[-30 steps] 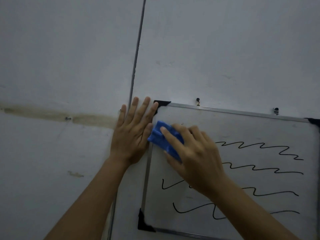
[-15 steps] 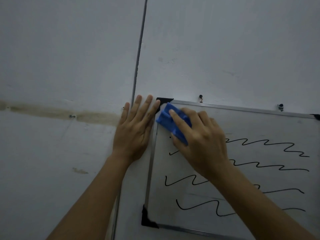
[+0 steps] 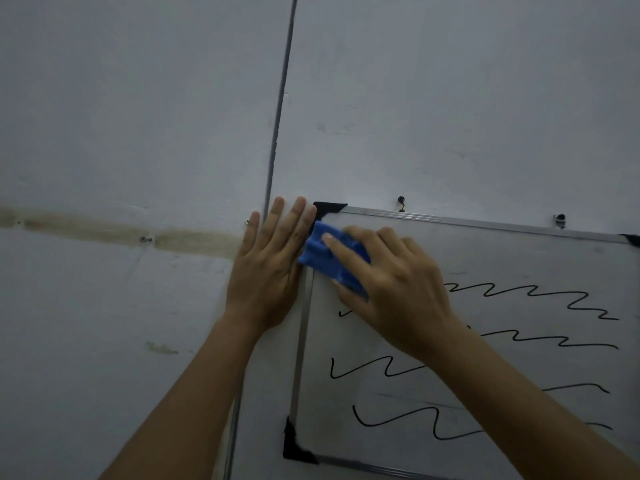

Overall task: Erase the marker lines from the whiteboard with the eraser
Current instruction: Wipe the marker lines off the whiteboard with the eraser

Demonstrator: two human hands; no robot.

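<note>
Up at the top-left corner of the whiteboard (image 3: 512, 258), the blue eraser (image 3: 330, 259) sat pressed flat against the board surface, its left end overlapping the metal left frame rail (image 3: 300, 355) just below the black corner cap (image 3: 327, 207). Right hand (image 3: 398, 289) lay over the eraser, fingers curled along its top and thumb tucked under its lower edge, closed round it in a firm pinch. Left hand (image 3: 268, 268) was spread wide and flat on the wall (image 3: 138, 116) just beside the frame, holding nothing, fingertips near the corner cap; judged to be bracing the body or steadying the board. Four wavy black marker lines (image 3: 533, 296) remained across the board, partly hidden behind the right forearm; the top one showed only a short stub to the left of the hand, with the strip above it looking clean. Eraser judged light and rigid in its ribbed plastic back, likely with a soft felt face against the board, though that face could not be seen. Best grip appeared to be across the long sides of the plastic back, as held, with the palm bearing down so the pad stayed flat. Board surface looked smooth and slick, so the pad should slide easily. Board hung from small wall hooks (image 3: 401, 202); hard sideways strokes might make it swing.
</note>
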